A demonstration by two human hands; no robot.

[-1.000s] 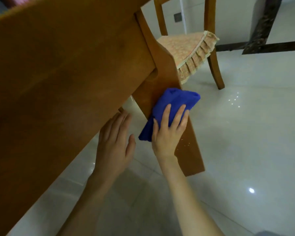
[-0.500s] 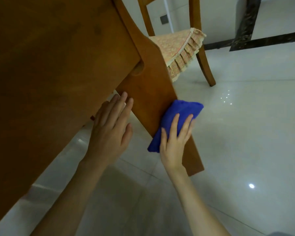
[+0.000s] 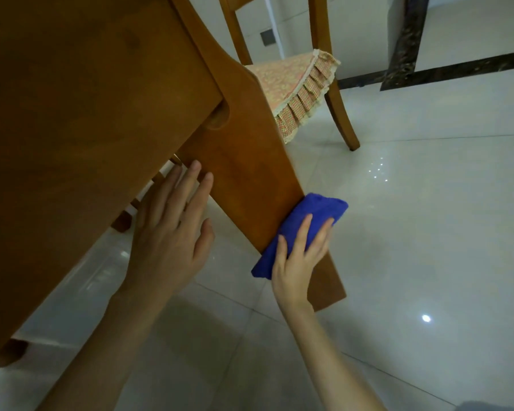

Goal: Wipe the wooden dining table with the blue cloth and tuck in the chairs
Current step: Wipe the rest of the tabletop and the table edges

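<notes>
The right grip (image 3: 297, 262) presses the folded blue cloth (image 3: 319, 210) with straight fingers against the outer edge of the slanting leg (image 3: 250, 179) of the wooden table (image 3: 72, 114), low down near the glossy white tiled floor (image 3: 428, 247). The left grip (image 3: 169, 232), its fingers also straight and slightly spread, reaches its fingertips onto the leg's broad face. Behind the leg stands a wooden chair (image 3: 319, 25) with a frilled patterned seat cover (image 3: 297, 75), its seat partly hidden by the leg.
</notes>
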